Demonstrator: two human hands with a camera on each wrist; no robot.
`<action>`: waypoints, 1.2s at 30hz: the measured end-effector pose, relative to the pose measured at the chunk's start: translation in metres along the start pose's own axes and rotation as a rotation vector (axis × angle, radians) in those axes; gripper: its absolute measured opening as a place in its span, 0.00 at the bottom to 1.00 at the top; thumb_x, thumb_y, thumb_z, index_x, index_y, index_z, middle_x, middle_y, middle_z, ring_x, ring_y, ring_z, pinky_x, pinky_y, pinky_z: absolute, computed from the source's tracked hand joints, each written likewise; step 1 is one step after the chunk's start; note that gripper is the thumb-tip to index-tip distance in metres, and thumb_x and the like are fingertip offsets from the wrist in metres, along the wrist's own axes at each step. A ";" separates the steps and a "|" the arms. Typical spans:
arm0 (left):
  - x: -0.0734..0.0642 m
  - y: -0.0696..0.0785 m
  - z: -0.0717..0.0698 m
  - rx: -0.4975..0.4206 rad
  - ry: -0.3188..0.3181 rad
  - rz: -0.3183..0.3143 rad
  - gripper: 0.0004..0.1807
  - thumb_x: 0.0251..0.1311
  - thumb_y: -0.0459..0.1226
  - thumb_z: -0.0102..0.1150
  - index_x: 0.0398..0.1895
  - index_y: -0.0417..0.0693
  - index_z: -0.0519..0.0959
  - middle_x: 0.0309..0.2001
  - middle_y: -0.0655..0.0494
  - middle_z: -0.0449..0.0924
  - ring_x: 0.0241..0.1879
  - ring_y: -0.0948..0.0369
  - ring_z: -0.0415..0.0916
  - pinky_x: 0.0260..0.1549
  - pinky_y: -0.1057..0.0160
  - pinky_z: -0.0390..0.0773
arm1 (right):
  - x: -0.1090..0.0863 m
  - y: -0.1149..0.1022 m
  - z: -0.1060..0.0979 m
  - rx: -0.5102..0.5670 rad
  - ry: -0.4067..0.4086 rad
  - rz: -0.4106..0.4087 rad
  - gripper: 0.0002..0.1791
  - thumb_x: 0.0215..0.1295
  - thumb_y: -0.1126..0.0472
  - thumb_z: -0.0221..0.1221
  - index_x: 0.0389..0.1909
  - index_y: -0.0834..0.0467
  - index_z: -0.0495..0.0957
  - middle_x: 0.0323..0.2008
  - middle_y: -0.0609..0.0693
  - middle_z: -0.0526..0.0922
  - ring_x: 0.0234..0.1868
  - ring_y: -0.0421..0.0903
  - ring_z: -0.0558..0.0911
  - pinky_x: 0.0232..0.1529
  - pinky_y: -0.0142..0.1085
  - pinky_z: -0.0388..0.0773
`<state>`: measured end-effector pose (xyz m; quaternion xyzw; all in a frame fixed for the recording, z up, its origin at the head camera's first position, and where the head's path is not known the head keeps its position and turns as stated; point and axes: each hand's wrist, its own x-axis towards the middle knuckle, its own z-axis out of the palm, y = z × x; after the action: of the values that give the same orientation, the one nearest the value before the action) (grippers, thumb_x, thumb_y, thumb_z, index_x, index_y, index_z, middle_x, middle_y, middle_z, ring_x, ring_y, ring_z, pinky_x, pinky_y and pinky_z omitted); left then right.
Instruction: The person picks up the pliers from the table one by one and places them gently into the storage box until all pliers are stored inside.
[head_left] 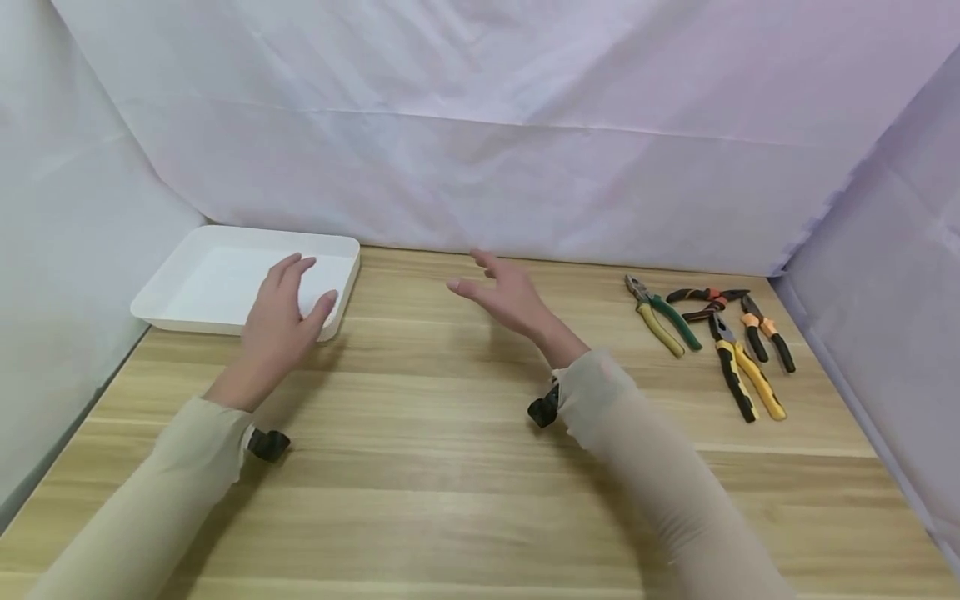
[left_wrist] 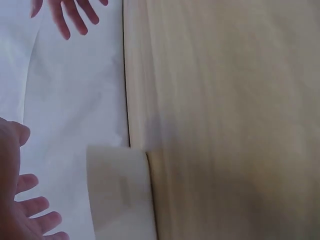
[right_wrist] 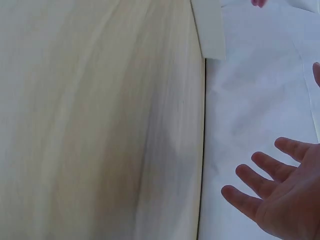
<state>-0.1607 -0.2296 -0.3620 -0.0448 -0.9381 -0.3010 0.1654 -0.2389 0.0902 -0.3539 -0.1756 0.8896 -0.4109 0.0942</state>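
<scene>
My left hand [head_left: 277, 321] hovers over the near right corner of a white tray [head_left: 217, 275], fingers loosely spread and holding nothing. Right of it, above the middle of the wooden table, is my right hand [head_left: 513, 302], also holding nothing, with its fingers spread apart in the right wrist view. Several pliers lie at the far right: a pair with one green and one yellow handle [head_left: 681, 327], dark ones with red marks [head_left: 716, 305], long yellow-and-black ones [head_left: 729, 371], and orange-and-black ones [head_left: 772, 333]. Neither hand touches them.
White cloth [head_left: 480, 183] hangs along the back edge of the wooden table [head_left: 450, 467], with more cloth at the left and right sides. A small black camera [head_left: 544, 407] sits under the right wrist, and another [head_left: 268, 445] under the left.
</scene>
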 end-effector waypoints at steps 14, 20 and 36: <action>-0.020 -0.043 -0.021 -0.195 0.479 -0.081 0.26 0.65 0.35 0.56 0.66 0.36 0.71 0.68 0.39 0.69 0.72 0.49 0.61 0.75 0.57 0.57 | 0.001 -0.008 0.039 0.286 0.032 -0.037 0.44 0.68 0.39 0.60 0.80 0.40 0.51 0.78 0.51 0.61 0.76 0.53 0.67 0.70 0.51 0.72; -0.024 -0.059 -0.028 -0.186 0.552 -0.190 0.27 0.65 0.37 0.54 0.67 0.40 0.70 0.68 0.46 0.66 0.72 0.55 0.60 0.73 0.62 0.55 | 0.004 -0.013 0.058 0.344 0.001 -0.066 0.42 0.70 0.42 0.60 0.80 0.43 0.54 0.78 0.48 0.61 0.76 0.50 0.66 0.72 0.49 0.70; -0.035 -0.081 -0.036 -0.254 0.562 -0.468 0.31 0.69 0.40 0.48 0.74 0.51 0.58 0.76 0.52 0.52 0.77 0.65 0.48 0.74 0.71 0.43 | 0.007 -0.020 0.109 0.416 -0.078 -0.090 0.43 0.69 0.42 0.60 0.80 0.45 0.54 0.79 0.45 0.60 0.78 0.50 0.64 0.75 0.47 0.65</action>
<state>-0.1325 -0.3163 -0.3910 0.2348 -0.7962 -0.4450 0.3360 -0.2066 -0.0010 -0.4092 -0.2075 0.7727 -0.5823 0.1442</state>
